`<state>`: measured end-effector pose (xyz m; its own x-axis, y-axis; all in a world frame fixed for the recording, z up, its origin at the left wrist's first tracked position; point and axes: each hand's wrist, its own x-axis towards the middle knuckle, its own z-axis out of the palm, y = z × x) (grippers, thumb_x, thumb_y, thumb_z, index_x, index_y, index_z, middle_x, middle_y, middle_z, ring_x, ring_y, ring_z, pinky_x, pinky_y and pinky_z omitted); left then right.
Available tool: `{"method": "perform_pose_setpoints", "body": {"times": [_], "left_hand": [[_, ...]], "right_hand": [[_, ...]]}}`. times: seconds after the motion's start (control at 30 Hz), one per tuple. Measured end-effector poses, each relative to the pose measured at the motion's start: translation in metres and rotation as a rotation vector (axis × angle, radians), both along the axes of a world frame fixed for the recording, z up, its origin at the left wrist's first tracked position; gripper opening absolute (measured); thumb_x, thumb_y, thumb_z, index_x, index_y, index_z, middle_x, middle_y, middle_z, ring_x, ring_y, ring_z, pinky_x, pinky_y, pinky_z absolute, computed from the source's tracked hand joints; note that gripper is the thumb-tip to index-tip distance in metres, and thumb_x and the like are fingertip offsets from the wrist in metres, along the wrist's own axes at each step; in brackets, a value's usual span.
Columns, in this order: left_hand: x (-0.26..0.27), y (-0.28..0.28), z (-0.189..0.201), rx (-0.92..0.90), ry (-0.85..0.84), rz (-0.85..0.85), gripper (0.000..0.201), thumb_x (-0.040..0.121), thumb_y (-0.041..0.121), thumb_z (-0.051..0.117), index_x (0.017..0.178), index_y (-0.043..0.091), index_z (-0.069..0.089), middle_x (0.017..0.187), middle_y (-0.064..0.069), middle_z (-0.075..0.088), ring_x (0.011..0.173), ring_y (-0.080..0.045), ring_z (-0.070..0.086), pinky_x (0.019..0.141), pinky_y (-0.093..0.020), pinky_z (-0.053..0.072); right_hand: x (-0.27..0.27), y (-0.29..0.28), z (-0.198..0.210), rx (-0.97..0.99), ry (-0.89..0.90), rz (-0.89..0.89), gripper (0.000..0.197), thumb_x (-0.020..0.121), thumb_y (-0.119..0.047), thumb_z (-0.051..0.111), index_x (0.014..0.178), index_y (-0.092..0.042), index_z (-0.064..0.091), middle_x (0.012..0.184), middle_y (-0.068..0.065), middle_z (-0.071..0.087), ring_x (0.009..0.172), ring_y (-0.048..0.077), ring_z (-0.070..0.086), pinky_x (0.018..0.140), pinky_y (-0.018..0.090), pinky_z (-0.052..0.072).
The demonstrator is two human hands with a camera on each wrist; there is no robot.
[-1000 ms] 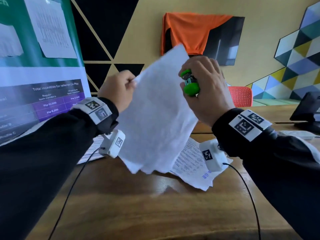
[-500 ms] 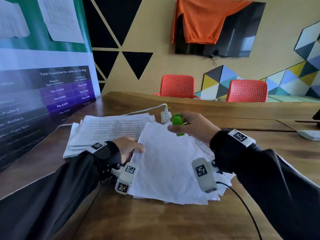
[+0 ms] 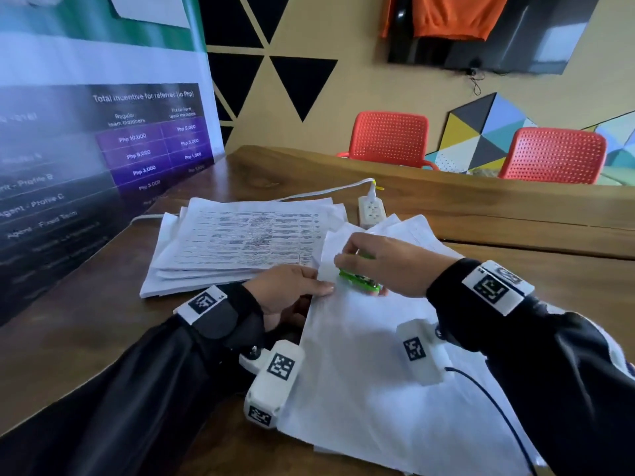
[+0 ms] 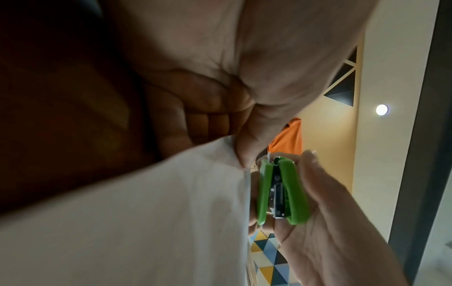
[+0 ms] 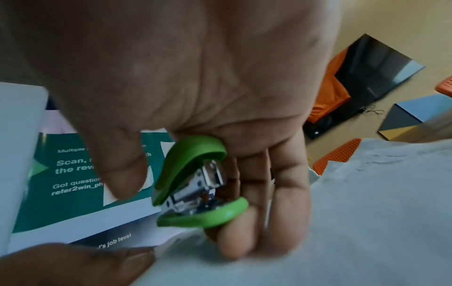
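The green stapler (image 3: 359, 281), gripped in my right hand (image 3: 388, 266), sits at the top corner of the loose sheets (image 3: 360, 372) that my left hand (image 3: 288, 293) pinches on the wooden table (image 3: 103, 338). Stapling looks imminent; next, the corner must seat squarely inside before I squeeze.

Small green stapler (image 3: 360, 282), metal core showing, at upper corner of white sheets (image 3: 360, 372), stacked flat

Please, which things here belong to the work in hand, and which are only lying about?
In use: green stapler in the right hand; white sheets pinched by the left hand.
Lying about: printed stack, power strip, red chairs, banner.
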<state>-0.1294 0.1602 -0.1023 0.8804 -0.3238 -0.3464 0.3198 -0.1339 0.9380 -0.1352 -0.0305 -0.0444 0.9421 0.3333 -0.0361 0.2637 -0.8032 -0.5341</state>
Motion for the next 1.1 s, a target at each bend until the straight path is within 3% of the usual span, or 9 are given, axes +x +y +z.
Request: {"method": "perform_pose_setpoints", "body": {"times": [0.1,0.17,0.27,0.4,0.47,0.6,0.8,0.97,1.1], "left_hand": [[0.001,-0.001,-0.003,-0.029,-0.026,0.033,0.012,0.093,0.005,0.065,0.099,0.005,0.076,0.088,-0.012,0.076,0.068,-0.023,0.07,0.071,-0.038,0.06],[0.001,-0.001,-0.003,-0.037,-0.034,0.062,0.011,0.091,0.006,0.068,0.098,0.003,0.076,0.086,-0.012,0.076,0.065,-0.022,0.071,0.064,-0.033,0.062],[0.001,-0.001,-0.004,-0.044,-0.04,0.062,0.01,0.09,0.005,0.069,0.099,0.004,0.075,0.077,-0.008,0.075,0.051,-0.015,0.067,0.046,-0.02,0.051],[0.0,0.0,-0.005,-0.028,-0.031,0.032,0.008,0.087,0.005,0.071,0.092,0.006,0.076,0.076,-0.009,0.075,0.05,-0.017,0.065,0.044,-0.021,0.049],[-0.001,-0.001,-0.003,0.001,-0.036,0.019,0.005,0.085,0.005,0.073,0.088,0.006,0.077,0.077,-0.011,0.075,0.053,-0.02,0.066,0.048,-0.023,0.053],[-0.003,0.001,0.001,0.05,-0.024,-0.008,0.019,0.079,0.012,0.079,0.095,0.001,0.077,0.094,-0.021,0.076,0.074,-0.032,0.067,0.072,-0.037,0.055],[-0.009,0.001,0.006,-0.013,0.019,-0.004,0.027,0.072,0.017,0.076,0.091,-0.001,0.077,0.106,-0.036,0.068,0.094,-0.043,0.056,0.098,-0.06,0.042],[-0.011,0.001,0.008,-0.023,0.03,0.007,0.046,0.067,0.018,0.076,0.101,-0.012,0.068,0.119,-0.04,0.061,0.098,-0.047,0.055,0.103,-0.072,0.035],[-0.01,0.003,0.004,-0.016,0.028,0.003,0.044,0.069,0.019,0.077,0.104,-0.006,0.073,0.116,-0.036,0.066,0.105,-0.056,0.057,0.104,-0.073,0.037]], "right_hand": [[-0.001,-0.003,-0.003,-0.105,-0.025,0.043,0.018,0.088,-0.035,0.067,0.096,-0.029,0.053,0.084,-0.006,0.064,0.068,0.01,0.058,0.061,0.022,0.045],[-0.001,-0.005,-0.004,-0.099,-0.027,0.052,0.016,0.087,-0.031,0.068,0.095,-0.031,0.054,0.086,-0.005,0.065,0.069,0.01,0.059,0.063,0.024,0.047],[-0.002,-0.007,-0.008,-0.054,0.009,0.054,0.014,0.086,-0.03,0.07,0.093,-0.031,0.058,0.081,-0.005,0.068,0.065,0.009,0.061,0.069,0.028,0.053],[-0.006,-0.009,-0.015,-0.004,0.004,0.053,0.016,0.084,-0.03,0.073,0.095,-0.028,0.062,0.078,-0.006,0.067,0.064,0.007,0.059,0.07,0.029,0.055],[-0.008,-0.009,-0.017,-0.002,-0.015,0.056,0.016,0.084,-0.03,0.074,0.095,-0.029,0.062,0.075,-0.008,0.063,0.063,0.004,0.056,0.066,0.024,0.05],[-0.014,-0.01,-0.014,-0.033,-0.065,0.071,0.021,0.084,-0.035,0.074,0.101,-0.033,0.062,0.085,-0.011,0.063,0.075,0.004,0.056,0.061,0.012,0.04],[-0.021,-0.012,-0.01,-0.057,-0.121,0.062,0.021,0.079,-0.031,0.073,0.098,-0.035,0.064,0.086,-0.008,0.065,0.077,0.009,0.058,0.068,0.022,0.047],[-0.026,-0.013,-0.008,-0.099,-0.128,0.065,0.022,0.076,-0.03,0.073,0.096,-0.036,0.064,0.086,-0.009,0.065,0.081,0.007,0.058,0.07,0.026,0.048],[-0.027,-0.011,-0.008,-0.135,-0.141,0.07,0.021,0.076,-0.033,0.073,0.094,-0.035,0.063,0.084,-0.011,0.063,0.083,0.008,0.057,0.07,0.027,0.047]]}}
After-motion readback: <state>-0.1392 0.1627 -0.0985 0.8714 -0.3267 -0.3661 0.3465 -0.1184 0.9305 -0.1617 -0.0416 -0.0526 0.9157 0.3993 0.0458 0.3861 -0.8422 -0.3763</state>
